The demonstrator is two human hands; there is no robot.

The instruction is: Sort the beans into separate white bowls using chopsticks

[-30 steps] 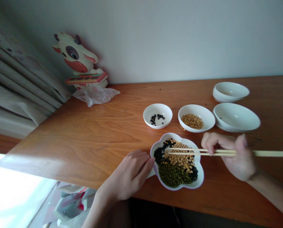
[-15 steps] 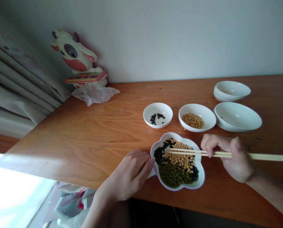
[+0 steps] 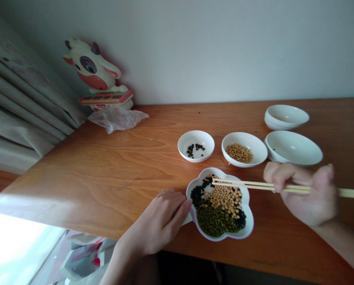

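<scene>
A white flower-shaped dish (image 3: 224, 235) sits in front of me, holding black beans (image 3: 198, 195), soybeans (image 3: 224, 199) and green mung beans (image 3: 214, 221) in separate patches. My left hand (image 3: 156, 222) rests beside it, with fingertips against its left rim. My right hand (image 3: 306, 194) grips a pair of bamboo chopsticks (image 3: 248, 185), whose tips hang over the dish's upper beans. I see no bean between the tips. A small white bowl (image 3: 200, 136) holds a few black beans (image 3: 195, 149), and a wider bowl (image 3: 245, 137) holds soybeans (image 3: 239, 153).
Two stacked white bowls (image 3: 286, 116) and a wide white bowl (image 3: 292, 148) stand at the right on the wooden table (image 3: 105, 166). A cow-shaped toy (image 3: 90, 65) and a plastic bag (image 3: 116, 120) sit at the far left corner, by a curtain (image 3: 16, 87).
My right hand has moved right, drawing the chopsticks back so their tips sit nearer the dish's upper edge. My left hand stays at the dish, and the view has shifted slightly.
</scene>
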